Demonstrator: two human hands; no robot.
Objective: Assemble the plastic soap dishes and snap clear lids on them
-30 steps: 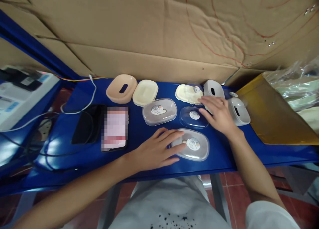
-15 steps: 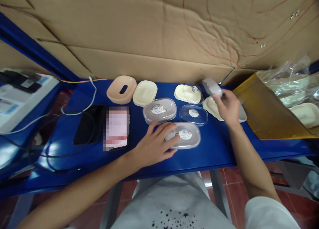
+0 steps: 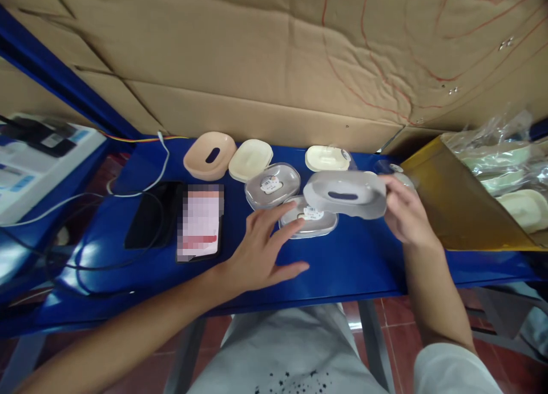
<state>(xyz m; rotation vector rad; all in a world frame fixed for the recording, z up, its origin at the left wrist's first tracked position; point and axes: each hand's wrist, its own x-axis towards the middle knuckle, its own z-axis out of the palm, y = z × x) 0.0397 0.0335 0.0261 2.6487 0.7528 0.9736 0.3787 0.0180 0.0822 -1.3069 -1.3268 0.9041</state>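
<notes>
My right hand (image 3: 406, 211) grips the end of a grey oval soap dish (image 3: 346, 191) with a dark slot in its middle, raised and tilted over the table. My left hand (image 3: 265, 245) is spread, fingertips over the left side of a lidded grey soap dish (image 3: 314, 225) with a white label; whether they touch is unclear. Behind it sits another labelled, lidded grey soap dish (image 3: 274, 185). A cream dish (image 3: 327, 159) with a clear labelled piece beside it lies at the back, partly hidden by the raised dish. More clear and grey pieces show behind my right hand.
A peach slotted dish (image 3: 192, 157) and a cream dish (image 3: 252, 157) stand at the back left. A phone (image 3: 199, 220), cables and a white power strip (image 3: 25, 165) lie further left. At right is a yellow-brown box (image 3: 432, 194) with wrapped dishes. Cardboard (image 3: 257, 57) lines the back.
My right hand has brought the grey soap dish left and toward me, turning its slot into view. My left hand has spread, and the front lidded dish has shifted slightly away from me.
</notes>
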